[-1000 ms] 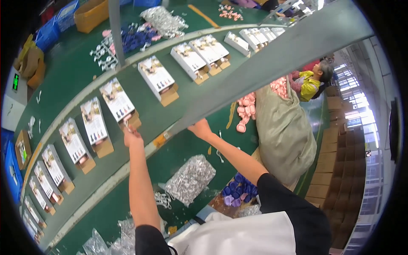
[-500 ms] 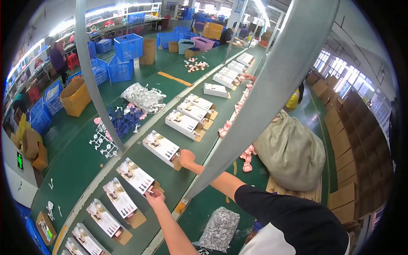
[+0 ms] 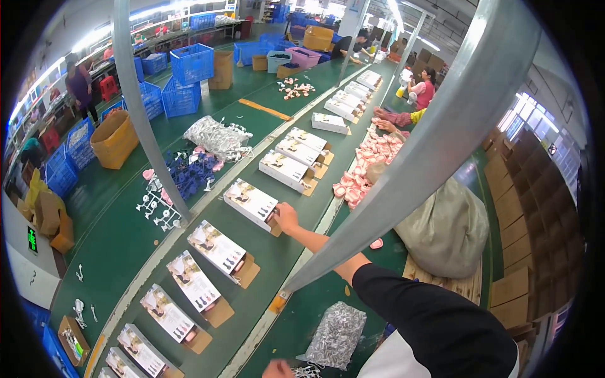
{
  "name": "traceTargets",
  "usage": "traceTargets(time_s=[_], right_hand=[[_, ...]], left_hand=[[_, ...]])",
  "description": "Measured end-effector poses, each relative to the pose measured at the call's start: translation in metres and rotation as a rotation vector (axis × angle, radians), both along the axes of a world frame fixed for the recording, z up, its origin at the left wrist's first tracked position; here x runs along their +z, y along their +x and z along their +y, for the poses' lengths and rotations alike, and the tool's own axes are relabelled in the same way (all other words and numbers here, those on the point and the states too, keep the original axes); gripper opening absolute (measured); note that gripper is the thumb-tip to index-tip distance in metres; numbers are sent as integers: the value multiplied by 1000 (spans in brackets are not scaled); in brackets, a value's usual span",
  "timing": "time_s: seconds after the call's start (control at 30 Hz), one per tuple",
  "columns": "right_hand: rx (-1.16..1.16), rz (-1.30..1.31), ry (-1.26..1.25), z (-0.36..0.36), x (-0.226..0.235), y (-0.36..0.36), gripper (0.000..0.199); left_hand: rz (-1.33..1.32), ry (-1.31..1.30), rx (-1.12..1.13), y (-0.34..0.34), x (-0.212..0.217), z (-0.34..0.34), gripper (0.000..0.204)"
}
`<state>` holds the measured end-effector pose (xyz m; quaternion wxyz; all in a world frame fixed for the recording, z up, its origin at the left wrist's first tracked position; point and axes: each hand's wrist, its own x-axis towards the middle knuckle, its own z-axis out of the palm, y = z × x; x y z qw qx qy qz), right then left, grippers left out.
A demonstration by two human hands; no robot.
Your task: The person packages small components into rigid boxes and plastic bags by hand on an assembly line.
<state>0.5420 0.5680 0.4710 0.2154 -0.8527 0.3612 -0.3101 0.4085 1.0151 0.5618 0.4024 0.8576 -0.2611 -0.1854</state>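
My right hand (image 3: 287, 218) is at the open end of a white printed box (image 3: 251, 204) lying on the green belt. Its fingers are bent at the opening beside the brown flap; what they grip is hidden. At the lower edge my left hand (image 3: 278, 369) is cut off and smeared by motion. It is close to a few white cord-like pieces (image 3: 307, 372) and a clear bag of small parts (image 3: 337, 334). The neighbouring box (image 3: 217, 244) lies with its brown flap folded out and something pinkish in its mouth.
More boxes (image 3: 192, 280) line the belt in a row. A slanted metal post (image 3: 435, 151) crosses over my right arm. Pink parts (image 3: 372, 160) are heaped beside a big sack (image 3: 444, 230), near a co-worker's hands (image 3: 386, 124). Blue parts (image 3: 189, 173) lie left of the belt.
My left hand has left the neighbouring box's open end and moved down to the lower edge. My right hand stays at its box. The view has shifted; the co-worker's hands and pink heap show more.
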Motion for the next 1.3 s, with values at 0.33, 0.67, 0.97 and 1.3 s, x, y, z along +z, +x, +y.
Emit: traceTargets(time_s=[0.33,0.67,0.97,1.3], right_hand=[[131,78,197,122,56,-194,23],[158,103,451,274,159,-360,15],[661,118,491,435,164,-322,13],[758,258,515,504,148,-285,28]], left_hand=[[-342,752,-294,-106,-35,240,24],[-1,535,-328,-90,12,261,30],[-98,-59,-187,-56,22,274,27],[496,-345,-122,-41,26,211,21]])
